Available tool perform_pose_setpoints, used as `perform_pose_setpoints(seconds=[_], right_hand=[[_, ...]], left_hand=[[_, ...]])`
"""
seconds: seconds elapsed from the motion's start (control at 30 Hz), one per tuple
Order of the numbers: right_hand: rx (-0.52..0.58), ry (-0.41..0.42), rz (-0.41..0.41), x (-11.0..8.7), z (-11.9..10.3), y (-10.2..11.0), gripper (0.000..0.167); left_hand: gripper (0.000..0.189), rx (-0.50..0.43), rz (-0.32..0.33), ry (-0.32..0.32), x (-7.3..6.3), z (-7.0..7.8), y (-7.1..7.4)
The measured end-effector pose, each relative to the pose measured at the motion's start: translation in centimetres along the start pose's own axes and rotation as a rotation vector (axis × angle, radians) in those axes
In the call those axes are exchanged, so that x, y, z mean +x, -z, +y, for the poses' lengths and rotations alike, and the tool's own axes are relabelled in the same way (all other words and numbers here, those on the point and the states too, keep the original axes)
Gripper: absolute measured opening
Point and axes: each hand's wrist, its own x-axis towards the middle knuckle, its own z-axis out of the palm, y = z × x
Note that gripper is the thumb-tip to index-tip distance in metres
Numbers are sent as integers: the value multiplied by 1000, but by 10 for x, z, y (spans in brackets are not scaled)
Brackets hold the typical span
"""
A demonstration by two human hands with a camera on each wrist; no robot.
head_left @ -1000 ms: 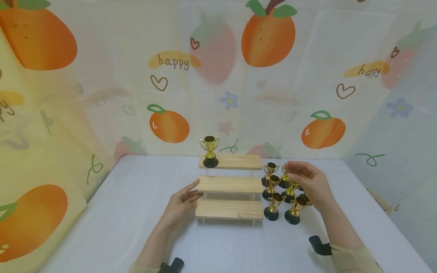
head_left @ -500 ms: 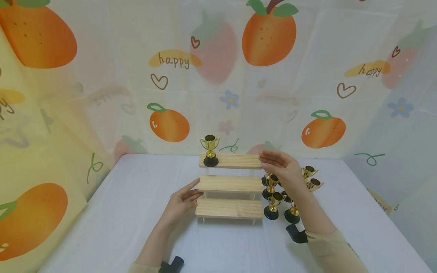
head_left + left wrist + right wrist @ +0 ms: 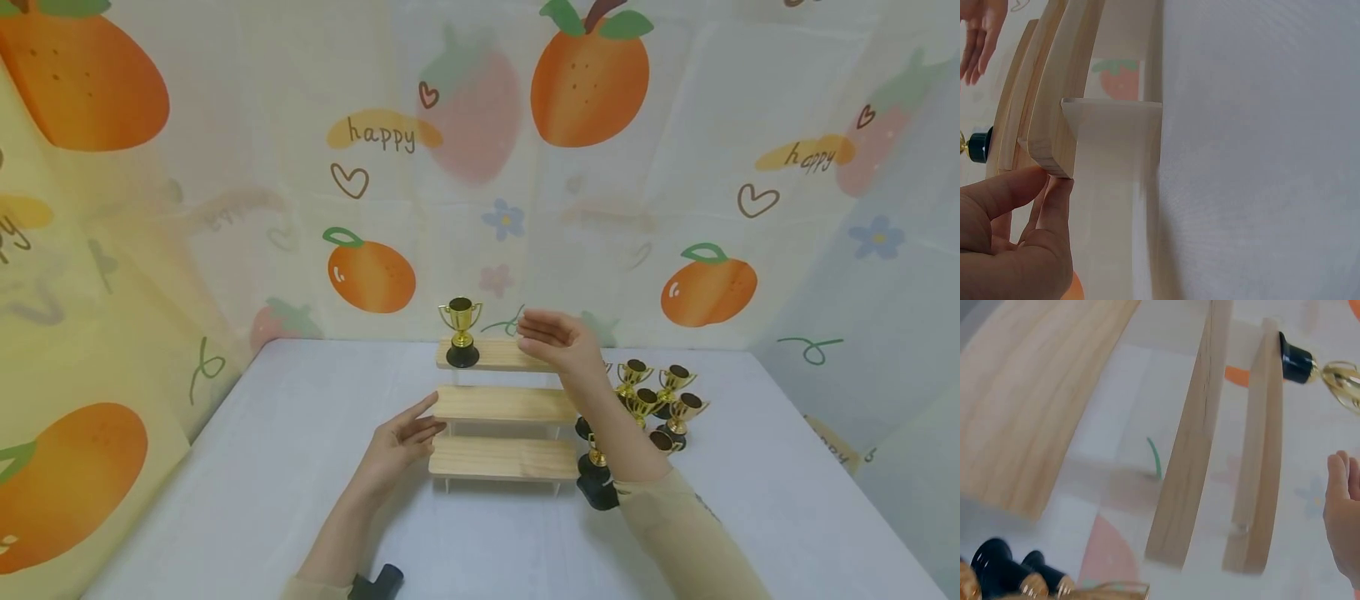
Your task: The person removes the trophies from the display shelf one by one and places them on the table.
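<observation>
A three-tier wooden display shelf [image 3: 504,402] stands on the white cloth. One gold trophy cup [image 3: 461,321] with a black base is upright at the left of its top tier. My left hand [image 3: 396,446] touches the shelf's left side; in the left wrist view its thumb [image 3: 1013,187] and a fingertip meet the end of the lowest board. My right hand [image 3: 562,340] is raised at the right part of the top tier, fingers extended toward the trophy. Nothing shows in it; the left wrist view also shows that right hand [image 3: 985,34] bare.
Several gold trophies with black bases, such as one trophy [image 3: 686,408], stand in a group right of the shelf. My right forearm [image 3: 622,433] partly covers them. A fruit-printed curtain [image 3: 585,208] hangs behind and beside the white-covered table [image 3: 300,433].
My right hand has moved left and up from above the grouped trophies to the top tier. The left hand, shelf and trophy on the top tier have stayed in place.
</observation>
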Motion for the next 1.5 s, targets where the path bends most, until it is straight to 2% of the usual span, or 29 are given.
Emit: perform_pose_setpoints(seconds=[0.33,0.67,1.5], right_hand=[[7,-16,31,26,1,-32,50],[-48,-30,7,42,5,-48,50],[-104,-5,-9,49,2,-63,45]], left_hand=[[69,3,-9,8,0,0,1],[68,-15,-23,7,0,-1,1],[68,-3,-14,5,0,-1,1]])
